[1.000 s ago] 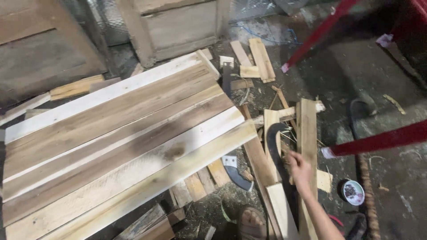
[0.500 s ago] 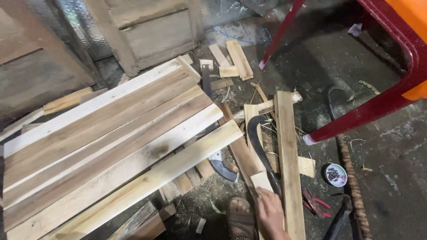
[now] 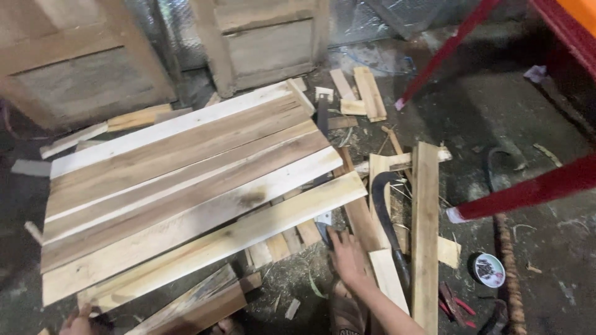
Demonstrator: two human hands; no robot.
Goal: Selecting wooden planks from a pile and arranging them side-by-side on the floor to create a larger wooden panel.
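Six planks (image 3: 186,180) side by side; right hand (image 3: 347,260) beside.

- Dark, dirty concrete floor (image 3: 496,118), littered with wood chips.
- Two weathered wooden crates (image 3: 267,43) along the far edge.
- Slanting red metal furniture legs (image 3: 528,189) at the right.

The long pale and brown wooden planks (image 3: 186,186) look rough-sawn and matt, with visible grain. The short pale offcut boards (image 3: 363,93) share that raw, unfinished wood. The curved dark metal blade (image 3: 388,211) is dull, not shiny. The slanted red painted legs (image 3: 528,192) appear smooth with a slight sheen.
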